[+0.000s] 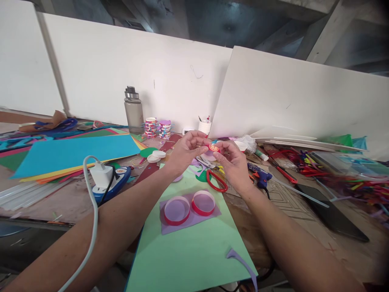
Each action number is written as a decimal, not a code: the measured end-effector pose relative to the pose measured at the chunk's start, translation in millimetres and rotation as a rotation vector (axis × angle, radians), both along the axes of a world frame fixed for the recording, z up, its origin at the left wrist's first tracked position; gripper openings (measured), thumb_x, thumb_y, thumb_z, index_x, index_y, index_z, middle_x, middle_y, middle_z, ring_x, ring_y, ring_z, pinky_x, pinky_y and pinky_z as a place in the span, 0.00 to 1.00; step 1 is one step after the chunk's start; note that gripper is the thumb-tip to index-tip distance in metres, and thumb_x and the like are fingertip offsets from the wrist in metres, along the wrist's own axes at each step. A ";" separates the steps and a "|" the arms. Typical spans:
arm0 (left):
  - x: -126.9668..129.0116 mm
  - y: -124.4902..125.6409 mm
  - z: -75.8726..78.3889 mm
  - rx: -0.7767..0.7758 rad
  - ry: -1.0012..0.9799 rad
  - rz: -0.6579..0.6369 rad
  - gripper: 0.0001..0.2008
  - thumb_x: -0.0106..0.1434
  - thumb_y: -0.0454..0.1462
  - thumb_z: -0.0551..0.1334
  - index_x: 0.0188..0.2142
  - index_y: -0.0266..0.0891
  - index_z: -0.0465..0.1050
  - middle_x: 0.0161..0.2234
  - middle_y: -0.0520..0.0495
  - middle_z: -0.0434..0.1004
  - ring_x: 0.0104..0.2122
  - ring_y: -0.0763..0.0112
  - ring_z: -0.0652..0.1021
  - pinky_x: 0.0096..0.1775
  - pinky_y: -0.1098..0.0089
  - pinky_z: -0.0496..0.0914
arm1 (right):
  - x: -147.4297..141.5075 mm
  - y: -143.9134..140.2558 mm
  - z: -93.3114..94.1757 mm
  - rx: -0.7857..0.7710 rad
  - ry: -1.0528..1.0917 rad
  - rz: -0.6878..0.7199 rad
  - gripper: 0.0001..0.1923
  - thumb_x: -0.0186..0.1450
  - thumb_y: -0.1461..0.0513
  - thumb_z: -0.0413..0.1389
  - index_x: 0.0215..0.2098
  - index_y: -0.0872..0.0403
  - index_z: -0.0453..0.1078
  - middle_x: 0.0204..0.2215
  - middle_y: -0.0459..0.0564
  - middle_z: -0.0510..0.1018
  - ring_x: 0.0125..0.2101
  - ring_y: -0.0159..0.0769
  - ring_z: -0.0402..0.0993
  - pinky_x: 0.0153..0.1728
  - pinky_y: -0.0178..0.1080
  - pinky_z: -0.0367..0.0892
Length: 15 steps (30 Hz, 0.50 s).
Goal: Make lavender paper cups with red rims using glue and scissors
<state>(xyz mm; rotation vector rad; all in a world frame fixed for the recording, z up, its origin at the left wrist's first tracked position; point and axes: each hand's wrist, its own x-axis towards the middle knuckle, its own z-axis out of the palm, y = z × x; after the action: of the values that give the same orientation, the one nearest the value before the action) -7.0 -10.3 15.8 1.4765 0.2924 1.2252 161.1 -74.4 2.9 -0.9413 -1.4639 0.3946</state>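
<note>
Above the far end of the green sheet (pixel 194 251), my left hand (pixel 191 151) and my right hand (pixel 232 164) are closed on a small red round piece with a yellow pattern (pixel 214 148). The fingers pinch it from both sides and hide part of it. Below them, two red-and-white paper rings (pixel 177 222) stand on a purple sheet (pixel 170 230). Scissors with red handles (pixel 217 187) lie just beneath my hands. A curved purple paper scrap (pixel 243 261) rests at the sheet's near right corner.
Left are stacked coloured sheets (pixel 82 154) and a blue power strip (pixel 121 178) whose white cable crosses my left forearm. A bottle (pixel 133 111) and decorated stacks (pixel 150 128) stand behind. Right lie a glue gun (pixel 261 177), a black phone-like slab (pixel 332 213) and a plastic box (pixel 343 162).
</note>
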 end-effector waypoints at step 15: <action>3.8 -4.0 -1.9 -0.073 0.011 -0.009 0.27 0.52 0.41 0.78 0.49 0.39 0.74 0.42 0.43 0.85 0.39 0.66 0.82 0.44 0.66 0.71 | -1.6 3.6 -3.5 -0.018 0.005 -0.023 0.09 0.64 0.54 0.63 0.40 0.48 0.74 0.38 0.48 0.75 0.39 0.39 0.71 0.41 0.42 0.68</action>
<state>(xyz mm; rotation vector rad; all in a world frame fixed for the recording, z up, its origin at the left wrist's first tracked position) -3.2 -14.2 13.9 1.4212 0.3344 1.1876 159.5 -70.8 -0.7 -0.9707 -1.4459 0.3936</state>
